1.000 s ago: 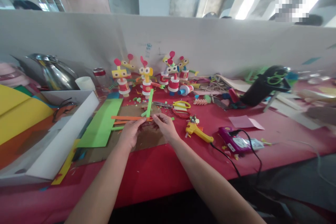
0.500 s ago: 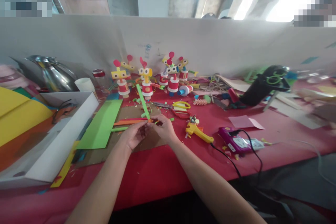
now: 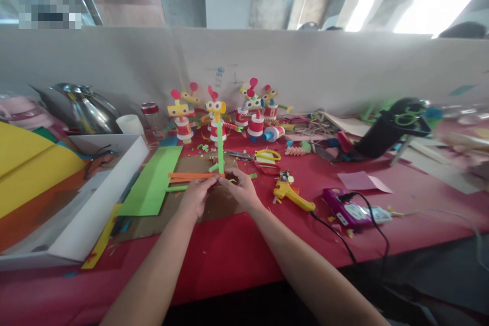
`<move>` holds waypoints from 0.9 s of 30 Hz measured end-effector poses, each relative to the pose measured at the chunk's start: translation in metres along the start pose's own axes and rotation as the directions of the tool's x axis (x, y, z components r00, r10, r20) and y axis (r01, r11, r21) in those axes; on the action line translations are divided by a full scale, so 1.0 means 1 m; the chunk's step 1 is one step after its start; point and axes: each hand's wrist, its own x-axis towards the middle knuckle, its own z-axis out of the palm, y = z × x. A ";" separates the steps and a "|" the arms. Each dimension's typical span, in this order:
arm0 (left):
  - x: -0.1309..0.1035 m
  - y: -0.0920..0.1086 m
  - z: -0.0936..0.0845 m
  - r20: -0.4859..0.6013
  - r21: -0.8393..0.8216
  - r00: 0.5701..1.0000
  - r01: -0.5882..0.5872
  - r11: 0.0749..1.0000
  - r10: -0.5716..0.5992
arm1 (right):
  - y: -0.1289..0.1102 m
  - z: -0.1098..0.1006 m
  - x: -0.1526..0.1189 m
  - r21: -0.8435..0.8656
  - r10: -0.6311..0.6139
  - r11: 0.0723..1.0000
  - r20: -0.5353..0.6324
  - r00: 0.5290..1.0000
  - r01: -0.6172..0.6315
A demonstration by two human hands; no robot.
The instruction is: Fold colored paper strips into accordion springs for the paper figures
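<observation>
Cardboard sheet (image 3: 225,205), landmark: is lying on the table (image 3: 229,260).
Paper strips (image 3: 187,176): are extending over the cardboard.
Paper sheet (image 3: 151,183): is overlapping its left part.
Open box (image 3: 126,155): is sitting to its left; cardstock (image 3: 38,178) is lying inside.
Pitcher (image 3: 93,109), disposable cup (image 3: 130,125), lidded jar (image 3: 152,117): are standing behind it, leftward.
Paper-cup figures (image 3: 183,130): are standing directly behind it, before the partition (image 3: 153,56).
Scissors (image 3: 267,155): are lying at its rear right.
Glue gun (image 3: 294,197): is lying just to its right.
Power strip (image 3: 338,207): is lying farther right, beyond the glue gun.

A red table (image 3: 229,260) carries cardboard (image 3: 219,206), a glue gun (image 3: 293,196) and figures (image 3: 255,126).
</observation>
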 end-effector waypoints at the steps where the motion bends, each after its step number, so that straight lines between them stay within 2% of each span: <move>1: 0.000 -0.001 0.000 0.001 0.049 0.999 -0.047 0.998 0.047 | 0.000 0.000 0.000 0.008 0.015 1.000 -0.007 1.000 -0.015; 4: 0.001 -0.005 -0.002 -0.010 0.185 0.987 -0.157 0.970 0.162 | 0.001 -0.002 0.001 0.025 0.052 0.998 -0.044 0.998 -0.050; 6: 0.001 -0.007 -0.003 -0.015 0.235 0.980 -0.191 0.953 0.200 | 0.002 -0.003 0.002 0.042 0.063 0.997 -0.055 0.996 -0.061; 12: 0.000 -0.006 -0.001 -0.048 0.157 0.986 -0.148 0.976 0.157 | -0.003 0.000 0.000 0.045 0.051 0.998 -0.028 0.998 -0.050; 17: -0.002 -0.001 0.002 -0.103 0.113 0.970 -0.207 0.972 0.219 | -0.007 0.000 -0.005 -0.020 -0.078 0.997 -0.136 0.988 0.076; 22: -0.001 -0.001 0.001 -0.130 0.162 0.958 -0.234 0.959 0.256 | -0.004 -0.003 -0.003 -0.090 0.035 0.995 -0.083 0.996 -0.043; 27: 0.000 -0.003 0.002 -0.090 0.163 0.973 -0.197 0.967 0.214 | -0.009 -0.001 -0.003 0.019 0.045 0.999 -0.034 0.998 -0.044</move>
